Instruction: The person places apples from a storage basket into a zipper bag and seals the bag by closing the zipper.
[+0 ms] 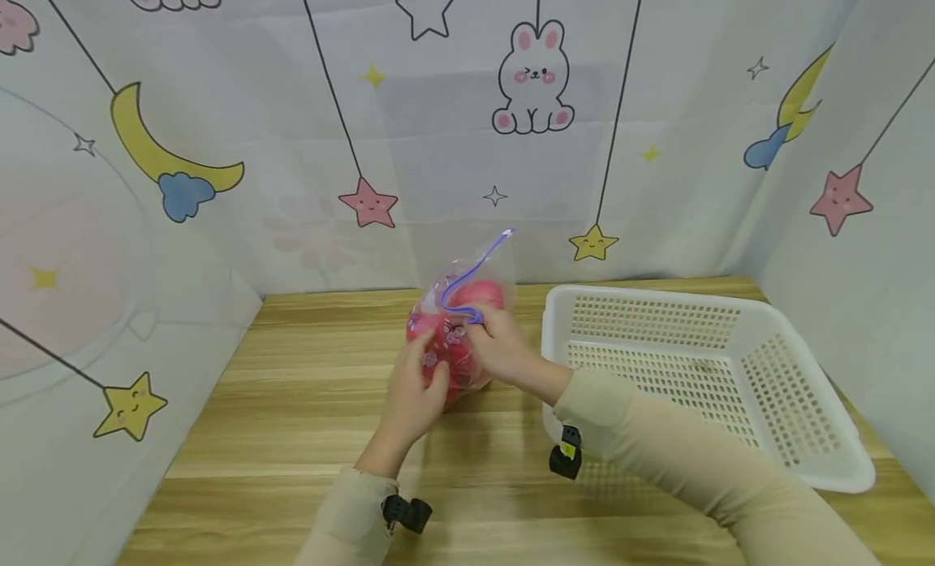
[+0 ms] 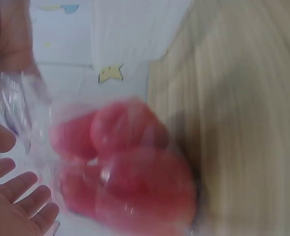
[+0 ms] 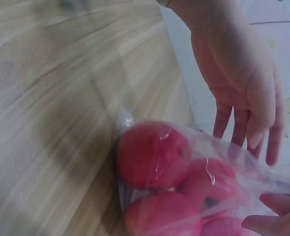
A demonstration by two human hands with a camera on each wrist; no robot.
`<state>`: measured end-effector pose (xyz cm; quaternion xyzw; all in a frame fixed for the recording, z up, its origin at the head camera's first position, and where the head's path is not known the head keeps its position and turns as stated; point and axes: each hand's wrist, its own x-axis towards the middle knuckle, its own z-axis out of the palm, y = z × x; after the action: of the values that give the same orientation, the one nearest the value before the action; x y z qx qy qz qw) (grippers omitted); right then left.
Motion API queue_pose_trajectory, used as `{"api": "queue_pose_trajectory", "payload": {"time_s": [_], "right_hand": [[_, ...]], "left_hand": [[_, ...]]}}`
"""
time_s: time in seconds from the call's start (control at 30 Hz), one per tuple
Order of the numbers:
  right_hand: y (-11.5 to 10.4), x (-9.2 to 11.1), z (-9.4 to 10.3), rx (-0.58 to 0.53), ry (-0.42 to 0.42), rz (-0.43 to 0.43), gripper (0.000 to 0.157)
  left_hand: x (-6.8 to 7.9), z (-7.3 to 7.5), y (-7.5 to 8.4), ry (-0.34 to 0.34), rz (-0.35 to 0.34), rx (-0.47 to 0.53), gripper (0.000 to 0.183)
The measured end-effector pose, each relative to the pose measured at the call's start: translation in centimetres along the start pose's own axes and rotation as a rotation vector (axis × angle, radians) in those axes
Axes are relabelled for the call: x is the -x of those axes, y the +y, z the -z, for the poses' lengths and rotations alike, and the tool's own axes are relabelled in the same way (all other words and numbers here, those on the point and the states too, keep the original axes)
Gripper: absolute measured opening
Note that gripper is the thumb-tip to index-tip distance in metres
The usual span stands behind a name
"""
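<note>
A clear plastic bag (image 1: 422,306) with printed patterns and a purple strip (image 1: 475,272) along its top stands on the table. Several red apples (image 3: 155,155) fill its lower part. My right hand (image 1: 506,348) pinches the bag near its top at the right, by the purple strip. At the bag's near left side is my left hand (image 1: 415,389), its fingers spread and fairly straight against the plastic. In the right wrist view the left hand (image 3: 238,83) hangs beside the bag with loose fingers. Blur in the left wrist view softens the apples (image 2: 140,182).
A white perforated plastic basket (image 1: 789,306) stands on the right of the wooden table (image 1: 292,403), close to my right forearm. Behind and at both sides hangs a white curtain (image 1: 453,144) printed with stars, moons and a rabbit.
</note>
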<state>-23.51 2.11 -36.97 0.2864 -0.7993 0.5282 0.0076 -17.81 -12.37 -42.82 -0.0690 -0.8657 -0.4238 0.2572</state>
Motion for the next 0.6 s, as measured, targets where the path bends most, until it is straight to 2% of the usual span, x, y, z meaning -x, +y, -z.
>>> {"api": "queue_pose_trajectory", "payload": {"time_s": [0.07,0.13,0.2,0.33,0.5,0.6], "right_hand": [[0.0,-0.2,0.5,-0.010,-0.061,-0.011,0.028],[0.0,-0.3,1.0,-0.027,-0.126,-0.027,0.029],[0.0,-0.5,1.4,-0.046,-0.183,-0.034,0.029],[0.0,-0.6,2.2,-0.035,-0.269,-0.035,0.029],[0.0,-0.9,3.1,-0.012,-0.359,0.007,0.028],[0.1,-1.0,3.7,0.009,-0.385,0.022,0.028]], "left_hand": [[-0.7,0.9,-0.7,-0.003,0.074,0.032,0.048],[-1.5,1.7,-1.6,-0.037,0.151,0.051,0.049],[-2.3,2.4,-2.6,-0.093,0.224,0.064,0.051],[-3.8,3.5,-4.2,-0.207,0.316,0.073,0.052],[-5.0,4.1,-5.2,-0.305,0.356,0.148,0.049],[-5.4,4.0,-5.2,-0.340,0.348,0.168,0.047]]}}
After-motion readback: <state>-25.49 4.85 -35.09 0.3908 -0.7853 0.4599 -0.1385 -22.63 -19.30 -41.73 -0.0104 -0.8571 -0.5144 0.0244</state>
